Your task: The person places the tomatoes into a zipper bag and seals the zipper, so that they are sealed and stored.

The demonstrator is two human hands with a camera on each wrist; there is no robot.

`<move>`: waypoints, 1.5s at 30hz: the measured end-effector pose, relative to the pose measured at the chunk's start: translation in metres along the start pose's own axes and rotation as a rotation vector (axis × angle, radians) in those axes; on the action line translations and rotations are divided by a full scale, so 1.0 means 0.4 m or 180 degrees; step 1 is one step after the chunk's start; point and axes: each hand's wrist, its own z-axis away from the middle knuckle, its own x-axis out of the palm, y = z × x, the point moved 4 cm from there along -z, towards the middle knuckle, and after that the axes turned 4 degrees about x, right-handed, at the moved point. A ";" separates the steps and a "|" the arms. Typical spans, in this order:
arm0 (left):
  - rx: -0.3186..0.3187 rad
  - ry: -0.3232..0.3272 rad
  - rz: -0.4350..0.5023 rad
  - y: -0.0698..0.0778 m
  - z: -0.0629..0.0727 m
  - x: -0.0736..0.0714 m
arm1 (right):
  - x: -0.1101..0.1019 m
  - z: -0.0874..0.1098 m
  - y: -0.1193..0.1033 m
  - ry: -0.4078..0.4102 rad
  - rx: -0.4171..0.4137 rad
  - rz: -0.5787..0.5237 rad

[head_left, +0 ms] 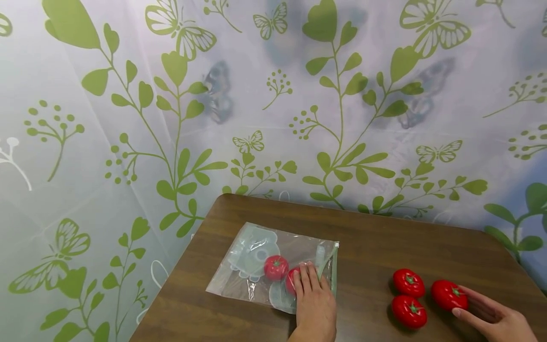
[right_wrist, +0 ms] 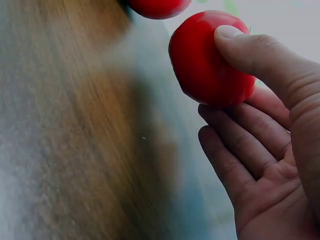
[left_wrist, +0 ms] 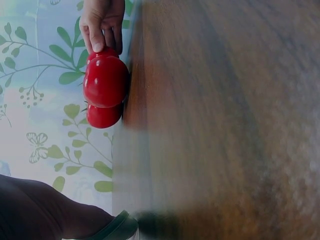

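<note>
A clear zip bag [head_left: 295, 240] with a green closure strip lies flat on the table. Inside it sit one red tomato [head_left: 276, 267] and a second tomato [head_left: 291, 281], partly hidden under my left hand [head_left: 315, 304]. That hand's fingers lie fairly straight over the second tomato; whether they are inside the bag or on top I cannot tell. My right hand [head_left: 500, 318] pinches a glossy red tomato [right_wrist: 207, 60] between thumb and fingers. Just left of it, a tomato [head_left: 409, 283] and another tomato [head_left: 409, 311] rest close together on the table.
The brown wooden table [head_left: 367, 256] has rounded far corners. Behind it hangs a pale curtain [head_left: 273, 95] printed with green leaves and butterflies. A pale blue-green printed shape [head_left: 256, 249] shows on the bag's left part.
</note>
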 end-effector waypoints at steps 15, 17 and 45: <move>-0.0036 0.0258 -0.0044 0.002 0.007 -0.002 | -0.015 0.077 -0.072 0.0212 -0.0366 -0.0120; -0.0033 0.0280 -0.0042 0.001 0.008 -0.003 | -0.018 0.092 -0.097 0.0204 -0.0496 -0.0073; -0.0007 0.0333 -0.0058 -0.001 0.008 -0.004 | 0.069 0.190 -0.309 -0.0641 -0.1304 -0.0058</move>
